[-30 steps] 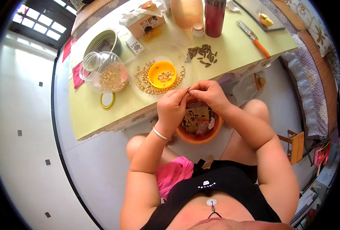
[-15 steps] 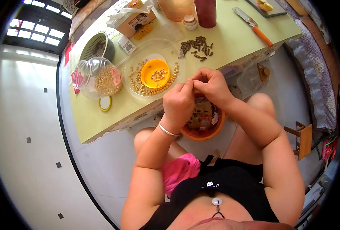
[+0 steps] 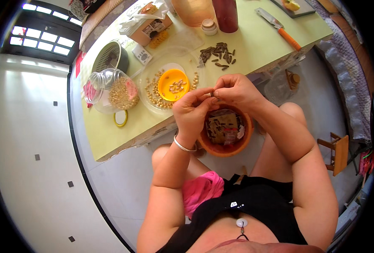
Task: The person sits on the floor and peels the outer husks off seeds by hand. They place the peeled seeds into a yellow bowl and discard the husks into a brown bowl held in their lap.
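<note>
My left hand [image 3: 192, 113] and my right hand [image 3: 237, 93] meet above an orange bucket, fingertips pinched together on a small dark sunflower seed [image 3: 212, 94]. A pile of striped, unshelled sunflower seeds [image 3: 220, 54] lies on the table just beyond my right hand. To the left, a yellow dish [image 3: 163, 89] holds pale shelled kernels. It rests in a clear round tray [image 3: 147, 105], with pale round beans [image 3: 155, 98] scattered around it. Inside the orange bucket [image 3: 220, 150], between my knees, are empty dark shells and scraps of packaging.
A clear jar of beans [image 3: 121, 95] lies tipped beside a green colander [image 3: 121, 59]. A tissue box [image 3: 151, 30], a white-capped small jar [image 3: 209, 27], a dark red cup [image 3: 226, 14] and an orange-handled knife [image 3: 288, 39] stand or lie farther back. A wooden stool [image 3: 340, 155] is at right.
My hands have opened apart slightly at the fingertips, and the seed between them now shows. My left hand has shifted a little left, uncovering more of the bucket. The view has moved slightly.
</note>
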The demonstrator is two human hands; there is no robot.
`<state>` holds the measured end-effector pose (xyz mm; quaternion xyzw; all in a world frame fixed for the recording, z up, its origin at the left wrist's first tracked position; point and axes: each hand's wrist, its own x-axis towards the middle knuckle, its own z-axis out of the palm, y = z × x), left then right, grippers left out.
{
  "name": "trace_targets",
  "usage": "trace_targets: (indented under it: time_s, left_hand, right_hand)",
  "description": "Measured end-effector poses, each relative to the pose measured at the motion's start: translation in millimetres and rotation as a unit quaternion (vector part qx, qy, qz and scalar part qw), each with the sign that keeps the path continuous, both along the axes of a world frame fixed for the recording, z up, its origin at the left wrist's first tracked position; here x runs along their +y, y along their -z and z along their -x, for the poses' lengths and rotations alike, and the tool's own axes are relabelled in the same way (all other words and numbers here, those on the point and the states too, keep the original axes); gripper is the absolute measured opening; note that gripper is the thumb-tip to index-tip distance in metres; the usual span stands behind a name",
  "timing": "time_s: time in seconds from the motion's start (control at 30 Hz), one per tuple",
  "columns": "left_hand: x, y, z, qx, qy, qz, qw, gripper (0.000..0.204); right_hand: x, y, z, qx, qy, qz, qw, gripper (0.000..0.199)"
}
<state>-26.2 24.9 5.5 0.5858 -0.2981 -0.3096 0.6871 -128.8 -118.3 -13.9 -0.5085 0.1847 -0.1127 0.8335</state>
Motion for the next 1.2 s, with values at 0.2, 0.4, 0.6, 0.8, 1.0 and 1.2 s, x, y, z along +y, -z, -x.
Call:
trace_targets:
  time_s: [0.2,0.4,0.6,0.8,1.0,1.2]
  left_hand:
    - [0.1,-1.9,-5.5,0.115,0.003,0.007,0.993,0.022]
    - [-0.7,5.1,-12.4,0.169,0.014,0.012,0.985,0.021]
    - [2.2,5.4,-14.3,0.107,0.036,-0.003,0.994,0.019]
    - [6.5,-8.9,-8.7,-0.038,0.040,-0.054,0.997,0.013]
    - [14.5,-8.2,-3.7,-0.374,0.051,-0.083,0.922,0.010]
    - [12.5,-10.8,-4.3,-0.439,0.031,-0.058,0.896,0.012]
  right_hand:
    - [-0.9,-2.1,0.6,-0.018,-0.008,-0.009,1.000,0.007]
    - [-0.8,-2.3,1.9,-0.014,0.001,0.004,1.000,0.007]
    - [-4.5,-6.9,3.0,-0.019,-0.033,-0.071,0.997,0.011]
    - [-5.6,0.5,3.7,0.008,-0.095,-0.088,0.992,0.021]
    - [8.3,10.4,0.0,0.026,-0.134,-0.109,0.985,0.028]
    - [8.4,11.2,0.8,0.028,-0.156,-0.165,0.973,0.028]
